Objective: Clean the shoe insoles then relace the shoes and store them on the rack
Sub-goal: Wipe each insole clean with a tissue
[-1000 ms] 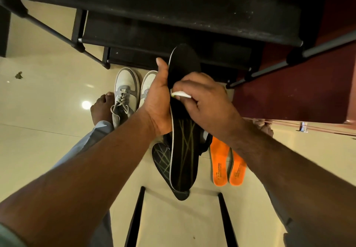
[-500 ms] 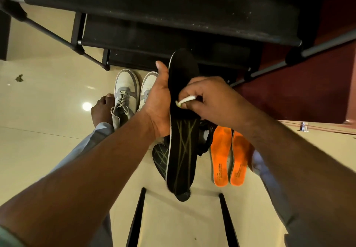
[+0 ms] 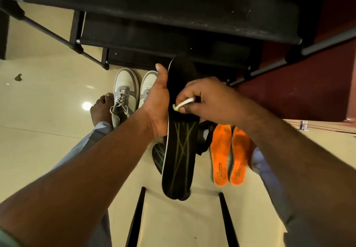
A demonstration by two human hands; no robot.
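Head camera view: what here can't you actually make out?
- Second black insole on the floor: mostly hidden behind the held black insole with yellow lines.
- White brush-like tool: mostly covered by the right hand.
- Orange insoles' lettering: mostly too small to read.
- Right grey-white sneaker: blocked by the left hand.

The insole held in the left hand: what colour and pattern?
Black insole with thin yellowish-green crossing lines, seen in the head view.

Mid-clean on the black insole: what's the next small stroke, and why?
Probably draw the white brush in the right hand down toward the yellow-lined heel: its tip sits mid-insole, and the left hand grips the black insole upright.
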